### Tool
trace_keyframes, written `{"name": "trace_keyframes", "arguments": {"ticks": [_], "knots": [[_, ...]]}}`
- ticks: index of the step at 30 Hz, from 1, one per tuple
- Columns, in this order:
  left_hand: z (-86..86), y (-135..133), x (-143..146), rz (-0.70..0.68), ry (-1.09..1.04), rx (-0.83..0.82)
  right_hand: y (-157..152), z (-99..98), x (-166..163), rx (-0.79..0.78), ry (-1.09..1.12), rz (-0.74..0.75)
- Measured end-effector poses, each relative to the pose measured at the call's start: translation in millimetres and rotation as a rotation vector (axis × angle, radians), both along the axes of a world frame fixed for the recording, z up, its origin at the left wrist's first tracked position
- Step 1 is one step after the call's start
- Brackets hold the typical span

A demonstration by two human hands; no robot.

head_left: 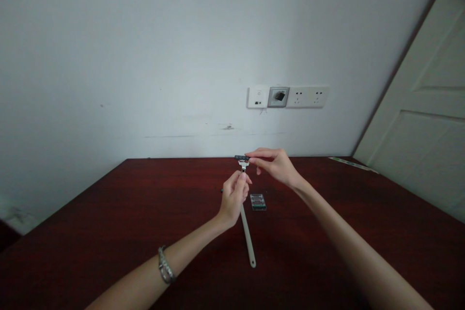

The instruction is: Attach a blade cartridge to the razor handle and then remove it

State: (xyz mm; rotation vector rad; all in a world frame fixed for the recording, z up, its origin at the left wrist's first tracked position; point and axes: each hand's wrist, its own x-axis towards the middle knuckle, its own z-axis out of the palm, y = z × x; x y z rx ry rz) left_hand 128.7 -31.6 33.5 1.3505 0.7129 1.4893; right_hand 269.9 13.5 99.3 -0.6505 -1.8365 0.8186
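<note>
In front of me my left hand is closed around the handle of a razor, held upright with its silver neck rising above the thumb. My right hand pinches the right end of the dark razor head on top of that neck. Whether the head is fully seated cannot be made out. A long pale handle with a hole in its end extends below my left hand toward me; the hand hides its upper part, so I cannot tell whether it joins the razor. Right of my left hand lies a small clear plastic case.
The dark red wooden table runs up to a pale wall with sockets. A flat printed strip lies at the far right edge, near a white panelled door. A small dark bit shows left of my left hand.
</note>
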Motion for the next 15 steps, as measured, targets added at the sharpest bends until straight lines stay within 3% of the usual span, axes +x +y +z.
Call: {"name": "trace_keyframes", "arguments": {"ticks": [15], "knots": [[-2.9,2.8,-0.6,0.0,-0.01,-0.017,-3.6,2.4,-1.1,-0.072,0.026,0.063]]}}
